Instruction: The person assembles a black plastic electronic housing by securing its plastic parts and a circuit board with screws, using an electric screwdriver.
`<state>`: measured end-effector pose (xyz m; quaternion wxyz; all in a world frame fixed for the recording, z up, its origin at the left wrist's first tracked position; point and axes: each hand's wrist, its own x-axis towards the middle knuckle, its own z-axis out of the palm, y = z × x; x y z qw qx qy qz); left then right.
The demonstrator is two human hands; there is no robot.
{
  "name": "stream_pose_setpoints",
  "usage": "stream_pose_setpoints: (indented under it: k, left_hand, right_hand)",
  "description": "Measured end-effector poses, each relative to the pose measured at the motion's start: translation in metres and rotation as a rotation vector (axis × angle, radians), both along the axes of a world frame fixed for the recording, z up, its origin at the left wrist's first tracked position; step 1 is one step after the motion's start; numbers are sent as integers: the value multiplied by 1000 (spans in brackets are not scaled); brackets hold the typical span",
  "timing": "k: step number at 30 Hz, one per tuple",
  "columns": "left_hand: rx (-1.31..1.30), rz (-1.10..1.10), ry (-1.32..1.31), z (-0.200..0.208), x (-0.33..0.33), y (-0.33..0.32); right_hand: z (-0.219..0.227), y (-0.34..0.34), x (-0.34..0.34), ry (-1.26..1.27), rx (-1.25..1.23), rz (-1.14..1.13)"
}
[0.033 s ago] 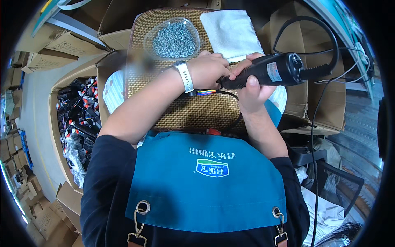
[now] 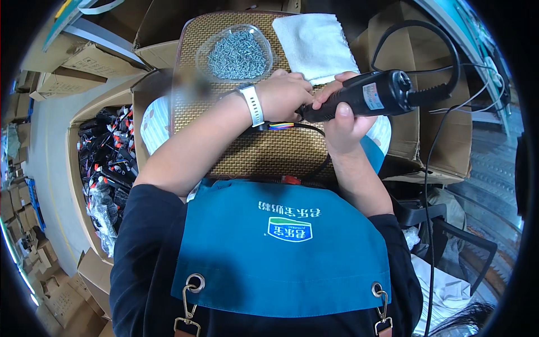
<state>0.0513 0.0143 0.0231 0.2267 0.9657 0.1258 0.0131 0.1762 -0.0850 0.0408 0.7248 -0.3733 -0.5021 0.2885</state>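
My right hand (image 2: pixel 347 115) is wrapped round a black corded electric screwdriver (image 2: pixel 365 95), held nearly level with its tip end toward the left. Close against that tip end, my left hand (image 2: pixel 282 96) is closed with bent fingers over the woven-topped surface (image 2: pixel 252 154). What its fingers hold is hidden beneath them. From under the left wrist comes a bundle of coloured wires (image 2: pixel 281 126), leading into a black cable (image 2: pixel 315 130) that curves toward me. Beyond my left hand a clear plastic bowl (image 2: pixel 200 56) holds many small silver screws (image 2: pixel 238 55).
A folded white cloth (image 2: pixel 314 48) lies at the far right of the surface. On the left, an open carton (image 2: pixel 73 168) holds black cabled parts (image 2: pixel 112 146). More cardboard boxes (image 2: pixel 443 123) stand at the right, where the screwdriver's cord (image 2: pixel 457 62) loops.
The back end of the screwdriver has dipped very slightly toward me. Both hands stay in place.
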Motion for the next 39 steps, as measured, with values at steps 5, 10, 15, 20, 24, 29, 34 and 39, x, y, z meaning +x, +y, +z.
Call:
stream_pose_setpoints:
  k: [5, 10, 15, 20, 24, 29, 34, 39]
  left_hand:
    - [-19, -31, -56, 5, -2, 1]
    - [-41, 88, -70, 5, -17, -14]
    - [-78, 304, -120, -1, -32, -30]
    - [-61, 264, -160, -1, -32, -25]
    - [-33, 195, -80, 2, -27, -23]
    - [-50, 56, -63, -4, -17, -14]
    - [-56, 18, -83, 3, -14, -5]
    - [109, 323, -289, 26, -49, 37]
  right_hand:
    - [-3, -1, 2, 10, 38, -43]
    - [7, -9, 8, 219, 96, 24]
    - [21, -2, 21, 225, 125, 56]
    - [13, 17, 23, 88, 199, 246]
    - [11, 9, 29, 180, 199, 231]
    - [18, 0, 34, 213, 198, 247]
    - [24, -15, 34, 222, 204, 183]
    - [33, -24, 31, 229, 219, 88]
